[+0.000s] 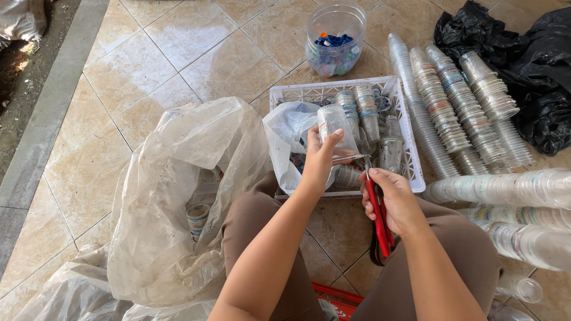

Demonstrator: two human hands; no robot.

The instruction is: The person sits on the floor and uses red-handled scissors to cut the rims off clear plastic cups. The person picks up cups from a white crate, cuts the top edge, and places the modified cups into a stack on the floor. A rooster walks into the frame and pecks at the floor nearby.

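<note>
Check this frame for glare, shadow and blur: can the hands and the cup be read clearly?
Head view: soft daylight, no hard shadows; left hand and right hand sharp; clear cup readable, its rim blending into the white crate; mild sheen on the plastic bag; edges slightly bowed.

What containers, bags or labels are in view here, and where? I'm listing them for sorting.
Round clear jar, top centre: blue caps inside.
White crate, centre: slotted, holds cups.
Clear bag, left: crumpled, cups inside.
Black bag, top right.
Cup in left hand: clear; no label visible.
Right hand: red scissors.
</note>
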